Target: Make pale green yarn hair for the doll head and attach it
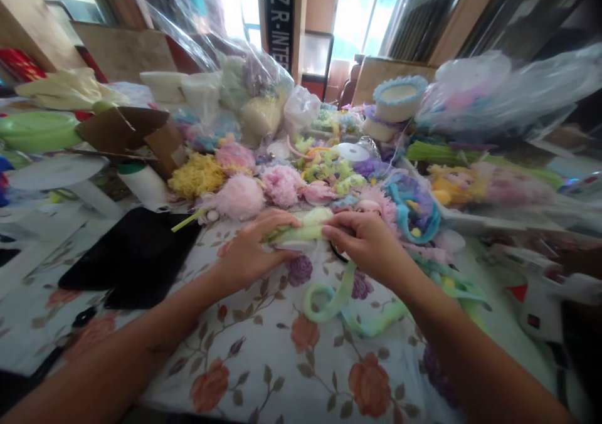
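Note:
A pale yellow-green fuzzy strip [313,228] lies over a flat whitish piece [294,246] in the middle of the table. My left hand [251,242] grips this piece from the left side, fingers on top and thumb beneath. At its right end my right hand [352,236] pinches the fuzzy strip between thumb and fingers. From there the strip's loose tail [324,311] curls down onto the cloth, shading from green to light blue, and runs right behind my forearm. What the fingertips cover is hidden.
Fluffy pink pompoms [239,196], yellow fuzz [200,174] and a doll with pink hair [376,206] crowd behind my hands. A black tablet-like slab [136,254] lies left. A white glue gun [536,298] stands right. Floral cloth [263,361] covers the table.

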A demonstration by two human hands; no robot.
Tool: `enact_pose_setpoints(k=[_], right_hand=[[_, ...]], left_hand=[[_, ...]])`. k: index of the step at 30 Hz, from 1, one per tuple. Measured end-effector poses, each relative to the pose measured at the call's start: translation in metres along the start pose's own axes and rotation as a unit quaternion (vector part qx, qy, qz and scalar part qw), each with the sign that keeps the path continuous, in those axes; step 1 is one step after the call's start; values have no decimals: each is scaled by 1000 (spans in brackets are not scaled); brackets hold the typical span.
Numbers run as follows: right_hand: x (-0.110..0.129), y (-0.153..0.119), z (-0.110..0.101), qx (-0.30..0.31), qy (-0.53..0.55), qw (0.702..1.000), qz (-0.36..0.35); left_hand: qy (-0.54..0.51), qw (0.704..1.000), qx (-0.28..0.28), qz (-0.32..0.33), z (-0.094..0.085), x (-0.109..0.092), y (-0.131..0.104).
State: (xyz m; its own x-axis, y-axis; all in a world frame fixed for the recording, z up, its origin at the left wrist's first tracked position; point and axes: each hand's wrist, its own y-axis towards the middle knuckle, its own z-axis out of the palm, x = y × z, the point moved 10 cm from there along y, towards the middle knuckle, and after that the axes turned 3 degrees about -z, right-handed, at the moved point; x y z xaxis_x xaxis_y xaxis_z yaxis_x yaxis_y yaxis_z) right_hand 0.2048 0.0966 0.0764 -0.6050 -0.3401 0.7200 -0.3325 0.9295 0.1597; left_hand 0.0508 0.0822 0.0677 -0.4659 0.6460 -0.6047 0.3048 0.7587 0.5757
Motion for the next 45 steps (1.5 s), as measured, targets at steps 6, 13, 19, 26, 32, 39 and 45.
enact_pose_setpoints(k=[6,13,19,26,32,39,45], right_hand=[[2,-1,-3,-12,93,995,-17],[14,-6,-1,-2,33,998,-55],[22,-5,-3,-9,-57,995,-79],[35,-6,-2,-34,-110,986,-125],[39,-7,7,-75,-30,989,-127],[23,-7,17,-69,20,995,-71],[17,-7,24,-69,60,995,-44]], left_hand=[[-41,997,30,-64,8,12,-3],[-84,990,58,-96,14,17,-4],[-22,997,52,-48,9,3,-1],[263,955,-56,122,0,-36,-11],[373,912,-87,145,-4,-44,-12],[400,899,-95,150,-8,-47,-11],[385,908,-86,141,-7,-42,-9]])
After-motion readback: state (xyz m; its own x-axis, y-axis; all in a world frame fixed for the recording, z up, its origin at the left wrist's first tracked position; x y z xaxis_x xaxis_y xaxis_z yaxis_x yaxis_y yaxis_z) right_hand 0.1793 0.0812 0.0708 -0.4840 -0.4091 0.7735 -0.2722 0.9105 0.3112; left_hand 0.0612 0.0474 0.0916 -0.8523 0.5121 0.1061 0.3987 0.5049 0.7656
